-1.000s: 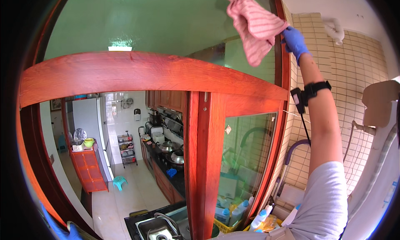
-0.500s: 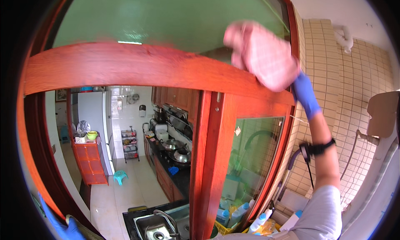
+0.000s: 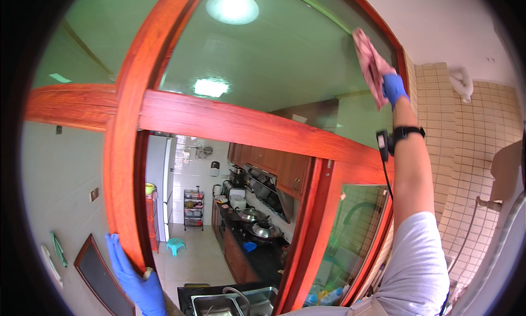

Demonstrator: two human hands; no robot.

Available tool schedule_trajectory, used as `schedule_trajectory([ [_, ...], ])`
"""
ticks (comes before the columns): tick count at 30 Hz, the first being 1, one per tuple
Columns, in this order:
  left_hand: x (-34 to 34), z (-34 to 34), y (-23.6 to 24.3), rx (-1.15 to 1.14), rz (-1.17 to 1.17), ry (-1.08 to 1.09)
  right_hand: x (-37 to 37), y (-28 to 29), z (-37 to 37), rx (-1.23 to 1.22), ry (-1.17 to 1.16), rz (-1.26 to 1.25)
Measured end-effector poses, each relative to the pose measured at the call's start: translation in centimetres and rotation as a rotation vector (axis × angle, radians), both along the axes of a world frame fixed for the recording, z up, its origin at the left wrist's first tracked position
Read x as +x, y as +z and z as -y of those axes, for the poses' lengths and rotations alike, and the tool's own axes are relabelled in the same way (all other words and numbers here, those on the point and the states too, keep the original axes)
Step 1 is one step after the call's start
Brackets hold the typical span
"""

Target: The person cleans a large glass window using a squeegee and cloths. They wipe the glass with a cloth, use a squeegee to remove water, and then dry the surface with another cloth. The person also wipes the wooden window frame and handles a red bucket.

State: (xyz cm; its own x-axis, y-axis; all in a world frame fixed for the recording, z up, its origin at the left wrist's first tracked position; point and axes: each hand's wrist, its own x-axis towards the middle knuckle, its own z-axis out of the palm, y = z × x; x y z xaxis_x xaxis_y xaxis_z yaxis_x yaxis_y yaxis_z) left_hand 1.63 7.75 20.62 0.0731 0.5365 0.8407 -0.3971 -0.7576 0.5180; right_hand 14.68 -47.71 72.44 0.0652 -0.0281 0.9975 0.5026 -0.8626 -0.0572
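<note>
Pink cloth (image 3: 371, 65) now above beam (image 3: 246, 125)

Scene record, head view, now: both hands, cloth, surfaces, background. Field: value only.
left hand: blue-gloved, fingers extended, at the red-brown wooden post; appears to rest on it
right hand: blue-gloved, raised, gripping the pink cloth
pink cloth: bunched, apparently against the upper glass pane, near its right edge
right wrist: black strap
beyond doorway: teal stool, metal sink, black rack
</note>
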Motion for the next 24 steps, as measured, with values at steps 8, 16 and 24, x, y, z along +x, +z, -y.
schedule_trajectory([
  [8,-0.5,-1.0,0.1,0.003,-0.010,-0.038,-7.3,-4.8,-24.7,-0.131,0.151,-0.051],
  [16,-0.6,-1.2,-0.2,0.030,-0.032,-0.032,-10.9,-22.5,-12.6,-0.090,0.238,-0.228],
  [24,-0.8,-1.2,0.1,0.076,-0.222,-0.039,-8.0,-11.2,-10.5,0.303,0.131,-0.242],
])
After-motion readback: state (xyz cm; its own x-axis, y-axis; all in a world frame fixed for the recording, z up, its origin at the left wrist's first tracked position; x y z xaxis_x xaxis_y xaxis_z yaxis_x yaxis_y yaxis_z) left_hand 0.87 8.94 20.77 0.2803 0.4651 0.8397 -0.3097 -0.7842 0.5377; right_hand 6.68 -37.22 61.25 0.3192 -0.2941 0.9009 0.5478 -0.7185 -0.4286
